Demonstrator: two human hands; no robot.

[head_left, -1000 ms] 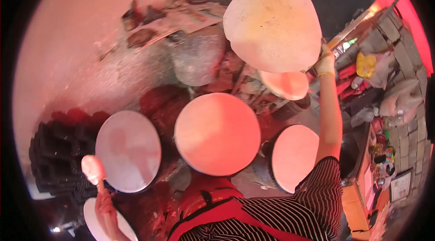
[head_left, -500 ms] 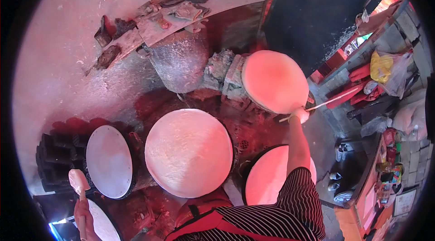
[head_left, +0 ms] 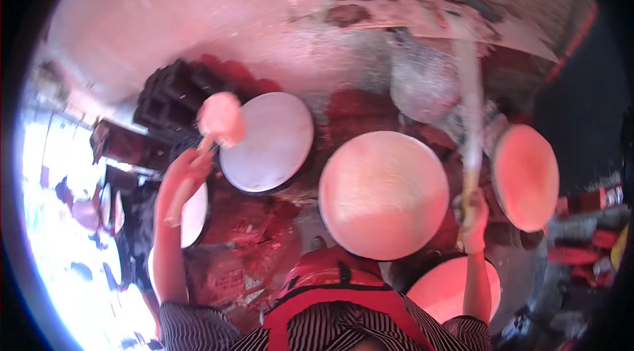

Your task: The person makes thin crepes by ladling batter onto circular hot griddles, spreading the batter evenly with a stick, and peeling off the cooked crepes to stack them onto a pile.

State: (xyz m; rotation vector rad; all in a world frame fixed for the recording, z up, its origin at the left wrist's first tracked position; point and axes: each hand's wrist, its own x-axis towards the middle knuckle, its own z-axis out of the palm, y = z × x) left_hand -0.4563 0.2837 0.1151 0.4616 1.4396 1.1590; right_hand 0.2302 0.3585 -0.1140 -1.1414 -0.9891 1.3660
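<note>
From the left, a dark stack of ridged pieces [head_left: 173, 97] sits beyond my left hand [head_left: 187, 176]. That hand has its fingers curled round the handle of a short-handled tool [head_left: 222, 120], whose pale, rounded head points up and away from me. The head overlaps the near edge of a greyish round plate [head_left: 272, 145], just to the right of the hand; I can't tell whether they touch. Part of a smaller pale plate [head_left: 195, 217] shows right beside that hand, lower down.

The big pale round plate [head_left: 383, 196] lies between my two hands, nearer the right, with neither tool on it. Its surface looks whitish and fairly even. Below my right hand [head_left: 473, 222] is another pale plate [head_left: 449, 291], partly behind the forearm. The right hand's fingers are closed round the near end of a long flat stick [head_left: 471, 106], blurred, reaching up and away past a dusty grey container [head_left: 424, 80]. A reddish round plate [head_left: 526, 178] stands just right of that hand.

I judge this a moment between contacts: both tools gripped, neither clearly working a surface. Bringing the stick to a plate would call for lowering its far end and clearing the container; the short tool would want a light, level touch.
</note>
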